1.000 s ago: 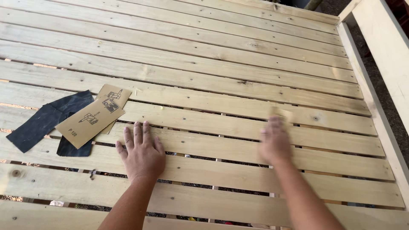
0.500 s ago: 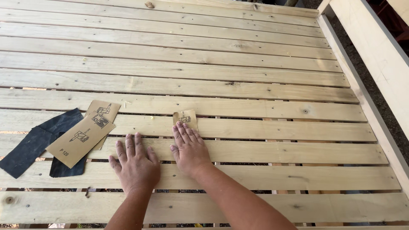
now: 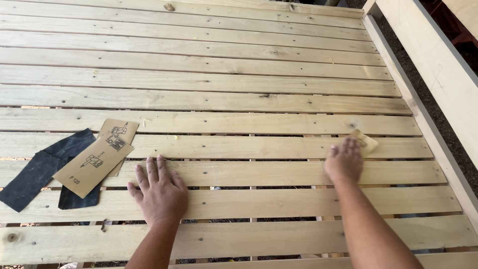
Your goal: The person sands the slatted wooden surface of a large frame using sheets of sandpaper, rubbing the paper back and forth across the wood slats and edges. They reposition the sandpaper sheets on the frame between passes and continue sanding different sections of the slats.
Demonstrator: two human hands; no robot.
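Item: left hand (image 3: pixel 160 192); laid flat and palm down on a pale wooden slat (image 3: pixel 279 201), fingers spread and pointing away from the person; grasps nothing; forearm runs back toward the lower edge of the view.

Item: right hand (image 3: pixel 343 160); pressed palm down over a small folded piece of tan sandpaper (image 3: pixel 366 142); fingers loosely extended on top of it, not curled round it; only the far corner of the paper shows past the fingertips; it lies on the slat two above the one the left hand rests on, toward the right end of the frame, near a dark knot (image 3: pixel 352 125) in the next slat up.

Item: slatted timber platform; long parallel boards running left to right with narrow gaps, nail heads in rows; a raised side rail (image 3: pixel 423 117) closes the right edge.

Item: spare sandpaper sheets (image 3: pixel 97 159); two tan pieces lying backing side up, overlapping, just left of the left hand and not touching it.

Item: dark abrasive sheets (image 3: pixel 42 169); lying partly beneath the tan pieces, at the far left of the platform.
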